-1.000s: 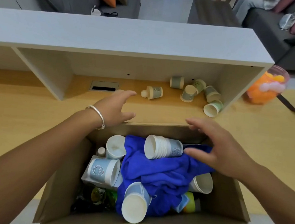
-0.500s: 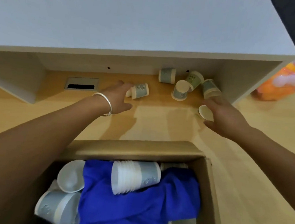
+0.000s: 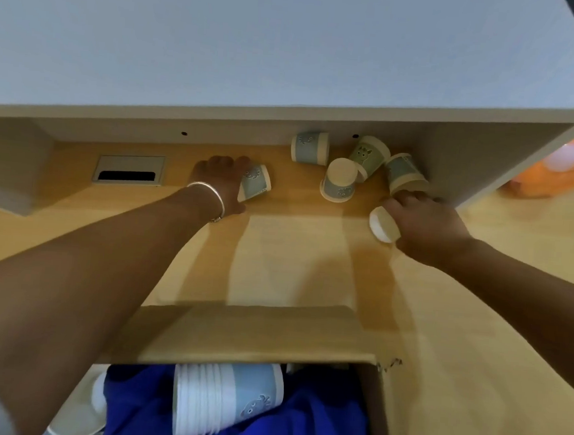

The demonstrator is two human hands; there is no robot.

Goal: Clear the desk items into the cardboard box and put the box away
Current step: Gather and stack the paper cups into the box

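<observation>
Left hand (image 3: pixel 220 186) is under the shelf overhang, fingers curled over a tipped paper cup (image 3: pixel 256 182) lying on its side, thumb side against the cup wall; looks like a grip just forming, cup resting on the desk (image 3: pixel 293 252). Right hand (image 3: pixel 424 223) is wrapped round another tipped cup (image 3: pixel 383 225), white inside facing toward the camera, fingers over the top of it; I'd call that one held. Between and behind the hands, four loose cups sit near the shelf's back wall: one on its side (image 3: pixel 310 147), one upside down (image 3: pixel 339 184), two more leaning together (image 3: pixel 369 157) (image 3: pixel 404 173), the last just beside the right fingertips. Cable grommet (image 3: pixel 129 173) left of the left hand, not part of the job. Cardboard box (image 3: pixel 252 334) is close to the body, near flap folded out, already holding a blue cloth (image 3: pixel 314 422), a nested cup stack (image 3: pixel 226 401) and other cups. Step in hand, as I read it: grab one cup per hand, bring both back to the box. To do it well: squeeze lightly, paper cups crush; lift clear before pulling back so knuckles don't hit the shelf underside; keep the right hand from knocking the leaning pair and rolling them deeper. Nesting the two cups before dropping would save room, box is filling up. Four cups then remain, so roughly two more trips before the box can be put away. Orange bag (image 3: pixel 571 160) at the right edge is partly out of view.
</observation>
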